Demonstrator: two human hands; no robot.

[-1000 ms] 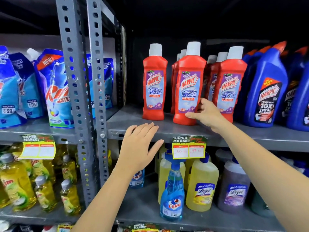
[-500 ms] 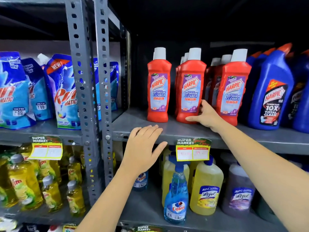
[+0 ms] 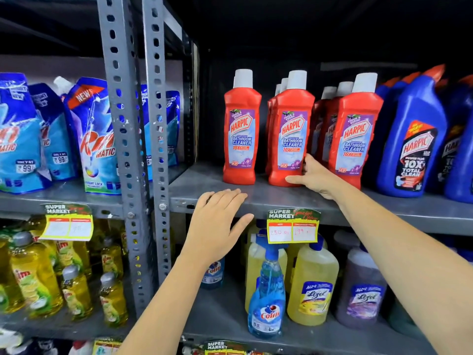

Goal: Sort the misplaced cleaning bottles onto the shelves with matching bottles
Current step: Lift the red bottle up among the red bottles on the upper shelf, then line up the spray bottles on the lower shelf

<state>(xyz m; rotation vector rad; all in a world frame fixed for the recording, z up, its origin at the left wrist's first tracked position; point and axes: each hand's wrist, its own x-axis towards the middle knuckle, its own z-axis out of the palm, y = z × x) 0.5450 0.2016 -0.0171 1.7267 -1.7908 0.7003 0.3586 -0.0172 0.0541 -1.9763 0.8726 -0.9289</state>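
Observation:
Red Harpic bathroom cleaner bottles with white caps stand in rows on the grey metal shelf (image 3: pixel 384 211). My right hand (image 3: pixel 316 176) grips the lower right corner of the middle front red bottle (image 3: pixel 291 139), thumb across its base and fingers behind its side. The bottle stands upright between another red bottle (image 3: pixel 240 134) on the left and one (image 3: pixel 354 139) on the right. My left hand (image 3: pixel 217 224) rests flat and open on the shelf's front edge, holding nothing.
Blue Harpic bottles (image 3: pixel 414 139) fill the shelf's right side. Below stand a blue Colin spray bottle (image 3: pixel 267 298), yellow Lizol (image 3: pixel 313 285) and purple Lizol (image 3: pixel 362 290). Grey perforated posts (image 3: pixel 120 124) divide off Rin pouches (image 3: pixel 94 139) and Vim bottles (image 3: pixel 33 283) at left. A price tag (image 3: pixel 293 228) hangs from the edge.
My right hand has pushed the middle red bottle back from the shelf's front edge into line with its neighbours. My left hand has stayed on the shelf edge.

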